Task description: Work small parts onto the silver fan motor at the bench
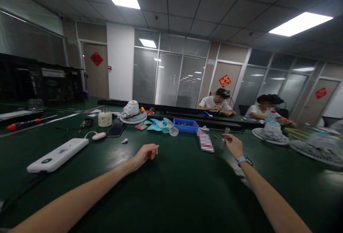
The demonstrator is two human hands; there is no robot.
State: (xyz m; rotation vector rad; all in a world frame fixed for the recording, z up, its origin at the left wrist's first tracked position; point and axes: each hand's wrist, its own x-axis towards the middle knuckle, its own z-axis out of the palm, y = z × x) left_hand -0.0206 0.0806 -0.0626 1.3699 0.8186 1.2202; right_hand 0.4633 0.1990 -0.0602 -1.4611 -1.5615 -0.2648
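1. The left hand [146,153] reaches forward over the bare green table [171,190], arm stretched out, palm turned inward, fingers loosely curled. It holds nothing and hovers just above the surface.
2. Left of that hand lies a white power bank [57,155], well apart, with a pink oval gadget [99,136] and a dark phone [116,129] behind it. A small pale scrap [124,141] sits between the phone and the hand.
3. Farther back stand a white jar [104,117], a white fan motor on its round grille [133,113], light blue fan blades [158,124] and a blue tray [185,125].
4. The right hand [233,144], a watch [243,160] on its wrist, is extended with fingers partly open. Its fingertips are at a small grey upright piece [223,143]; whether they grip it cannot be told.
5. A blurred packet [205,141] lies just left of that piece.
6. To the right rest two more fan grilles [270,135]. Two other people [215,102] sit at the far side.
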